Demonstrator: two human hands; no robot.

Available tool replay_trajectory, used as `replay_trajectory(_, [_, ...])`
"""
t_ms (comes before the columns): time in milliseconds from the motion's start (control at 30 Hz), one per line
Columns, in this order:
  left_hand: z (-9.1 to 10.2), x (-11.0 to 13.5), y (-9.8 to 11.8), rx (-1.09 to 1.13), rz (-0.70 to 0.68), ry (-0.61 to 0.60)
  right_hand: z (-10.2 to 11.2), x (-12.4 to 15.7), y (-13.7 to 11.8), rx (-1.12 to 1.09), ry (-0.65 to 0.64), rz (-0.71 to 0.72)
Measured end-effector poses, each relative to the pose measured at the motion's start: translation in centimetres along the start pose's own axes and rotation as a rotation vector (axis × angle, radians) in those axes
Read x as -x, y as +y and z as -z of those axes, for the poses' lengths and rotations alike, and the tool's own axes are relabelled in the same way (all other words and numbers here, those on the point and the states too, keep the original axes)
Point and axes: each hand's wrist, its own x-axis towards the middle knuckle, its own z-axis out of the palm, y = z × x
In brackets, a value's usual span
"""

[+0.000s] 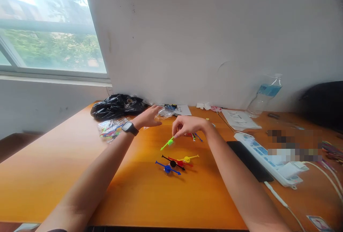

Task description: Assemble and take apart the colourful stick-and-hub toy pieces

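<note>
Right hand [187,125]: pinches a green stick piece [167,142] just above the counter [66,175].
Left hand [150,116]: rests flat on a clear plastic bag [164,112], farther back.
Near pile: blue piece [168,168], black piece [173,163], yellow piece [188,159].

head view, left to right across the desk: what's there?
Black plastic bag → left hand → green pick pinched by the right hand → white power strip → water bottle
</note>
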Motion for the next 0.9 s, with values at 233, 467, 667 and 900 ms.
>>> replay_trajectory(233, [-0.3,-0.1,0.5,-0.006,-0.027,0.004,2.1,2.9,-1.4,-0.089,0.506,0.119])
replay_trajectory(467, [-0.1,-0.3,1.4,0.014,-0.061,-0.005,3.3,3.4,-0.1,-0.245,1.038,0.089])
replay_trajectory(667, [0.2,-0.5,2.5,0.022,-0.09,0.025,3.0,2.7,0.4,-0.246,1.056,-0.015])
replay_trajectory(900, [1.0,-0.8,3.9,0.063,-0.118,0.067,1.9,1.9,-1.5,-0.03,0.935,0.0])
